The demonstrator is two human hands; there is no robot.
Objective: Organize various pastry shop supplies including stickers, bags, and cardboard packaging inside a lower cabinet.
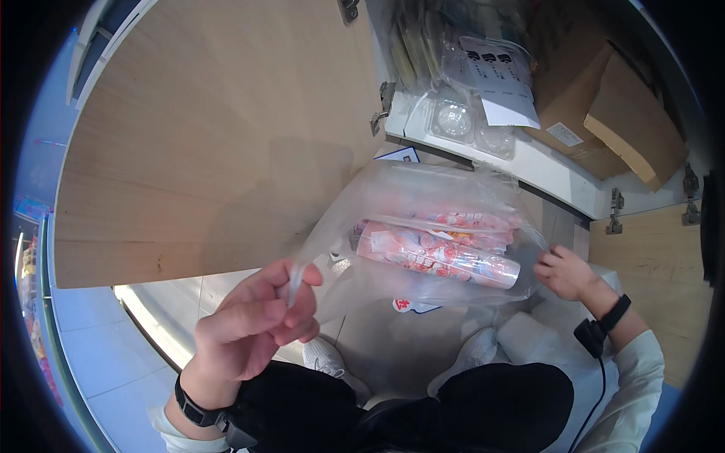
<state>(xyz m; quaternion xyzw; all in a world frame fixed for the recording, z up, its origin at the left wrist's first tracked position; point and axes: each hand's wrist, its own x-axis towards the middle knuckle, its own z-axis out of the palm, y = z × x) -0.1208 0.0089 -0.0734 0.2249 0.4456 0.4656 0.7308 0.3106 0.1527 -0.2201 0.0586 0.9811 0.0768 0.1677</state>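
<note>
A large clear plastic bag (pixel 391 187) hangs spread out over the tiled floor between my two hands. My left hand (pixel 263 323) pinches a twisted edge of it between thumb and fingers. On the other side, my right hand (pixel 566 274) grips the bag's right edge with bent fingers. Inside the bag lies a pink printed cylinder-shaped pack (pixel 439 257) in glossy film, its end towards the right. More pink printed packs (pixel 470 223) lie against it, partly hidden by the cloudy plastic.
A wooden cabinet door (pixel 215 141) stands open at the left, another (pixel 645 266) at the right. The cabinet holds a cardboard box (pixel 572 113), clear plastic containers (pixel 453 120) and a printed paper sheet (pixel 504 90). White plastic bags (pixel 532 334) lie beside my right shoe.
</note>
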